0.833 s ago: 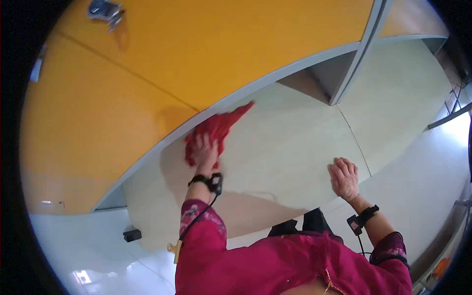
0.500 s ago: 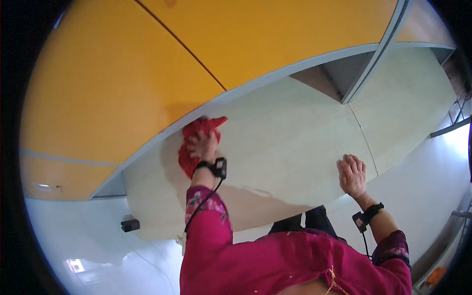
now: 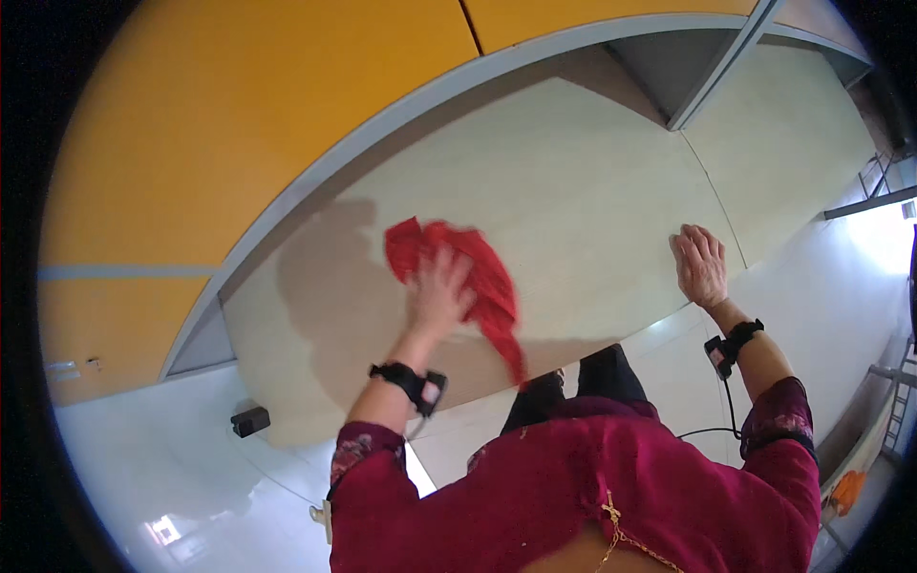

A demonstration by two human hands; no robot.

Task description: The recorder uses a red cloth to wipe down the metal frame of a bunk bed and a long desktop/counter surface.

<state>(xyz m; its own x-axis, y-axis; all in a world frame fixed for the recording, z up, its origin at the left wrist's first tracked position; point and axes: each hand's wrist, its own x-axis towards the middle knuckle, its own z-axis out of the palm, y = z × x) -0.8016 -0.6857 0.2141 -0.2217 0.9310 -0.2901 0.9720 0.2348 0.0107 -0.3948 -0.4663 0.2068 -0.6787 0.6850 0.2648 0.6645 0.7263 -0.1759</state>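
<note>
My left hand, slightly blurred, presses on a red cloth with its fingers stretched and apart. The crumpled cloth lies on the pale tabletop, one tail trailing toward the near edge. On the right, my right hand rests on the table close to its near edge and a seam. Its fingers are extended, a little bent, with nothing in them.
A yellow partition with a grey frame rises along the far and left side of the table. A grey divider post meets the tabletop at the back right. A small black box sits at the lower left, by the pale floor.
My left hand has drawn the red cloth from beside the partition toward me and to the right; the cloth is more spread out. My right hand stays on the table. The view has shifted.
</note>
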